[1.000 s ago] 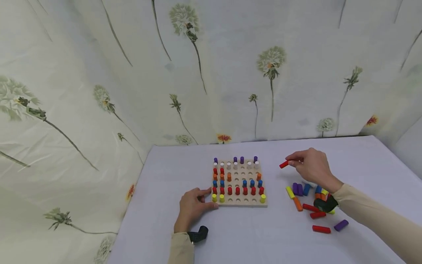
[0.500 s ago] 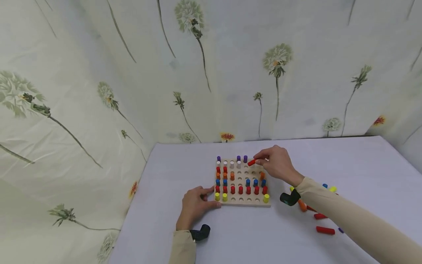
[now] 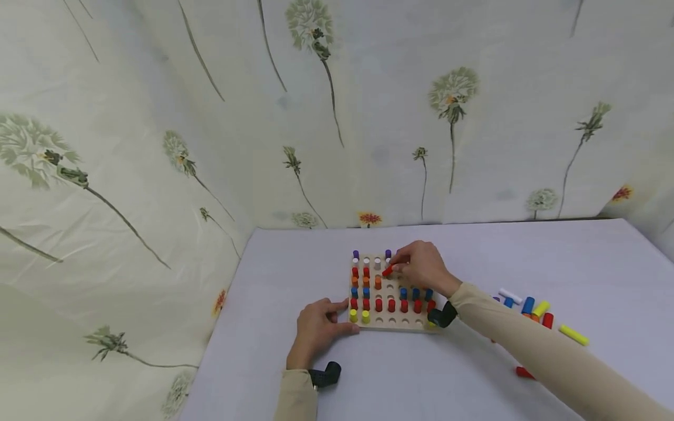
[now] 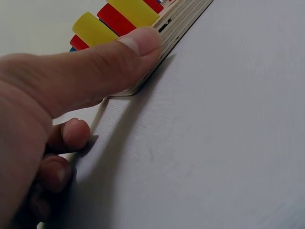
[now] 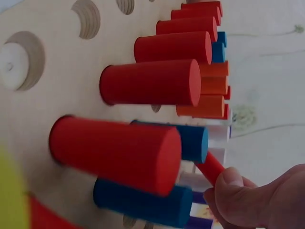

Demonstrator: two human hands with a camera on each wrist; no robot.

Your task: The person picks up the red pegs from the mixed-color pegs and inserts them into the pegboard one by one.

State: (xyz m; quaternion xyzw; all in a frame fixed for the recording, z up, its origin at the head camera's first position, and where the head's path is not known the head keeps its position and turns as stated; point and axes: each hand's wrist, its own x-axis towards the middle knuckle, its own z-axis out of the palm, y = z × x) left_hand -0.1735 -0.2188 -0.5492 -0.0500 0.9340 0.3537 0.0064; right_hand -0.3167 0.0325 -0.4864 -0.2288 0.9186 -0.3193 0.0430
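A wooden pegboard (image 3: 389, 328) lies on the table, with rows of coloured pegs upright in its holes. My left hand (image 3: 315, 328) holds its near left corner; in the left wrist view the thumb (image 4: 109, 64) presses the corner beside a yellow peg (image 4: 94, 29). My right hand (image 3: 423, 268) pinches a tilted red peg (image 3: 387, 271) between thumb and fingers above the board, by the third row from the back. In the right wrist view that red peg (image 5: 210, 167) is partly hidden behind a standing blue peg (image 5: 194, 143). The right hand and wrist cover the board's right part.
Several loose pegs lie on the table (image 3: 400, 380) to the right, among them a white peg (image 3: 510, 296), a yellow peg (image 3: 574, 335) and a red peg (image 3: 525, 373). My right forearm hides part of them. A flower-printed cloth (image 3: 379, 105) hangs behind the table.
My right hand has carried the red peg leftward from beside the board to over its middle. The left hand keeps its place at the corner. The head view has shifted slightly.
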